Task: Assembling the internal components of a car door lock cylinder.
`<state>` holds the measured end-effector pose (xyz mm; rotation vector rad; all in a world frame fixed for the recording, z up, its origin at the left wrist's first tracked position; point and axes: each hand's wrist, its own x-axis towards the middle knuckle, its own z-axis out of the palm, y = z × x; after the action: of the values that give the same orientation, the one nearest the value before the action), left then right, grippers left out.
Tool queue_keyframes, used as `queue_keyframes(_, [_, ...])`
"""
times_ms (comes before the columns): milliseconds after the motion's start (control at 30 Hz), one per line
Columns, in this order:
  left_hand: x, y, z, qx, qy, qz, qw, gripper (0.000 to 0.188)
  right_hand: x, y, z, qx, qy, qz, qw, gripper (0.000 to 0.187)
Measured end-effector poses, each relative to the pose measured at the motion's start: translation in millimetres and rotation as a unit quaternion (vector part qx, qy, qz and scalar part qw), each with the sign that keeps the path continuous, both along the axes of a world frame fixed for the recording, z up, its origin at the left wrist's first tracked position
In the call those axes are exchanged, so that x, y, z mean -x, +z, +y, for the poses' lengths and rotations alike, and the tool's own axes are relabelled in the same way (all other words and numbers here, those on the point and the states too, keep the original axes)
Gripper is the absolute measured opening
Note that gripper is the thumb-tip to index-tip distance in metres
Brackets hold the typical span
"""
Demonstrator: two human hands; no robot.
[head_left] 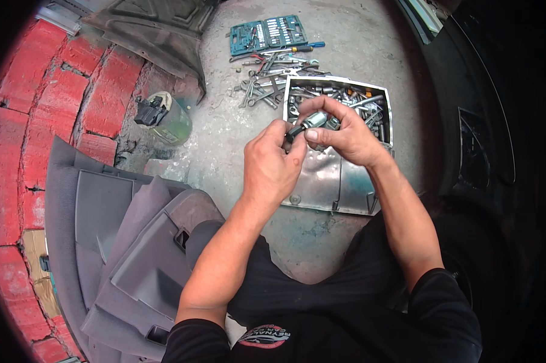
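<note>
Concrete floor (370, 36) under everything, red brick wall (7, 151) running along 9 to 10 o'clock, dark bodywork (442, 91) around 3. Clock's centred on the view, btw. Just off the middle, toward 1, there's a small silver part (314, 120) with a black end, held up in front of a metal toolbox (390, 118). The left hand (270, 160) has its grip pinched around the black end; the right hand (354, 136) has its grip closed on the silver bit. Can't really tell if it's one piece or two. That toolbox is crammed with loose sockets and steel bits. Up at 12 there's a pile of wrenches (264, 91), with an open teal socket case (256, 37) past it. Greenish tub (176, 128) sits at 10, grey trim panels (158, 266) overlap at 8.
</note>
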<state>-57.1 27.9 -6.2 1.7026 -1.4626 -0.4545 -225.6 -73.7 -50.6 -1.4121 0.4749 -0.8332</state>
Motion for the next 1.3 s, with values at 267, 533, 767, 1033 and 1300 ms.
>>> queue_keyframes(267, [-16, 2, 12, -0.023, -0.104, 0.116, 0.987, 0.015, 10, 29, 1, 0.076, 0.032, 0.160, 0.984, 0.029])
queue_keyframes(533, [-9, 11, 12, 0.022, -0.104, 0.015, 0.994, 0.014, 10, 31, 2, 0.059, 0.014, 0.152, 0.986, 0.027])
queue_keyframes(767, [-28, -4, 2, 0.098, -0.144, -0.149, 0.973, 0.015, 10, 27, 8, 0.129, 0.020, 0.174, 0.976, 0.038])
queue_keyframes(1033, [-29, -7, -4, 0.038, -0.144, -0.028, 0.988, 0.014, 20, 33, -3, 0.100, -0.002, 0.205, 0.974, 0.042])
queue_keyframes(1300, [-24, -8, -4, 0.120, -0.156, -0.079, 0.977, 0.011, 22, 33, -2, 0.114, -0.013, 0.205, 0.972, 0.039])
